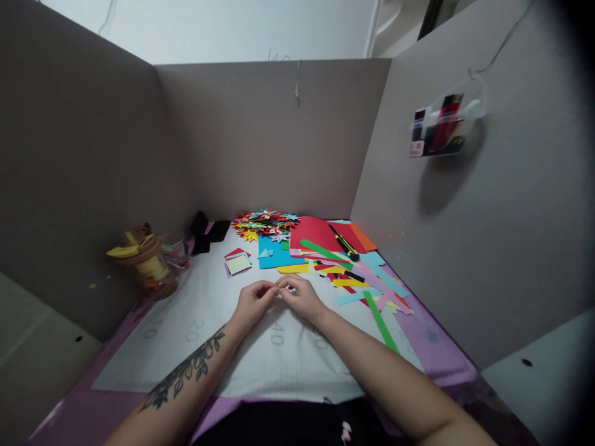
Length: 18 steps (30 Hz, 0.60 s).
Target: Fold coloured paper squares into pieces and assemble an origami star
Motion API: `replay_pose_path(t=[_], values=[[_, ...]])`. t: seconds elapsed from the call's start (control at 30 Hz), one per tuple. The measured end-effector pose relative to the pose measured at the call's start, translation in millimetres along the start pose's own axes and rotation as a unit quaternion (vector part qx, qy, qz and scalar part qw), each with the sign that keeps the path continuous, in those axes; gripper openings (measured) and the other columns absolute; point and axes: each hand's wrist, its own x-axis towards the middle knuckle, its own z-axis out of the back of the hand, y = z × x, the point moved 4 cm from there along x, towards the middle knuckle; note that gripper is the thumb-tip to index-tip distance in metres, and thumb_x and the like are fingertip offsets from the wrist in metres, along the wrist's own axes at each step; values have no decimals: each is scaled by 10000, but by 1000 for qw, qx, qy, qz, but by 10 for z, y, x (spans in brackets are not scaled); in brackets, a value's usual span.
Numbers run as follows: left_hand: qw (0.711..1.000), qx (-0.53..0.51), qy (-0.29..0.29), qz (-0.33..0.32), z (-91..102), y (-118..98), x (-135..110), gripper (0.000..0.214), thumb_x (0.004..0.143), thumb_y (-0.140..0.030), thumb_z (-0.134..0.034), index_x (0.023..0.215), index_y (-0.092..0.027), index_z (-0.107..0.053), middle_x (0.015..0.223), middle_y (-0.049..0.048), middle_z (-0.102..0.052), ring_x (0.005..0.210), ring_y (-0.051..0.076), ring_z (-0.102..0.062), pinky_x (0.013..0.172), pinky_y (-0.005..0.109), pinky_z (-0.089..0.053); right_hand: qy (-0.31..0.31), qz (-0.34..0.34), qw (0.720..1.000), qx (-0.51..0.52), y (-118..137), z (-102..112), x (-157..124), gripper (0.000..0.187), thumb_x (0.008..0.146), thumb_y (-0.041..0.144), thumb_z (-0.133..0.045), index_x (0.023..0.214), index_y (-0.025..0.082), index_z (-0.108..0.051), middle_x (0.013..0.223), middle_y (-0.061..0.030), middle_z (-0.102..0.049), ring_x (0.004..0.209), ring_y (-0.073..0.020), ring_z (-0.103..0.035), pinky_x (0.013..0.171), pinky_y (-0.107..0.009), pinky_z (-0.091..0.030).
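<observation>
My left hand (253, 301) and my right hand (301, 296) meet over the middle of the white cutting mat (176, 334). The fingertips of both hands are pinched together on a tiny light piece (277, 288); I cannot make out what it is. Just beyond the hands lie a yellow paper strip (294, 269), a blue sheet (274, 254) and a small stack of paper squares (238, 263). A pile of folded coloured paper stars (264, 223) sits at the back.
Red sheets (320, 234) with a yellow-black utility knife (344, 243) lie at the back right, with several loose coloured strips (367, 288) beside them. A jar with a yellow lid (147, 263) stands left. Cardboard walls (274, 136) enclose the desk; a hanging pouch (439, 127) is on the right wall.
</observation>
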Motion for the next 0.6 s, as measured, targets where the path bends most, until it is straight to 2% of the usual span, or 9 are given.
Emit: replay_pose_path(t=[0.13,0.3,0.43,0.6], values=[[1000,12,-14,-11,14,-29,-8,225,742,-362,-592,733,-155,-677,697,28,-673,632,142,-571,589,225,-428,-18,-28,999,0,-20,10,-7,74,740,158,-539,732,194,-604,771,-8,-647,758,-155,-583,693,-270,-433],[1000,2,-21,5,32,-34,4,221,752,-351,-565,707,-149,-641,677,24,-648,630,139,-559,597,228,-426,-45,-44,998,15,-15,37,-16,36,739,188,-553,765,190,-578,730,9,-603,693,-135,-551,646,-241,-424],[1000,11,-14,-2,19,-26,6,213,768,-347,-534,717,-156,-613,672,9,-618,626,133,-537,592,227,-416,-32,-50,998,20,-22,19,-19,70,751,203,-547,788,191,-605,756,0,-627,689,-135,-549,647,-242,-424],[999,39,-3,-15,-25,-14,-7,198,778,-327,-514,678,-166,-571,622,-10,-586,582,124,-502,553,220,-384,-7,-58,998,-6,-20,-24,-17,123,755,181,-505,668,184,-592,650,16,-583,620,-124,-514,596,-227,-393]])
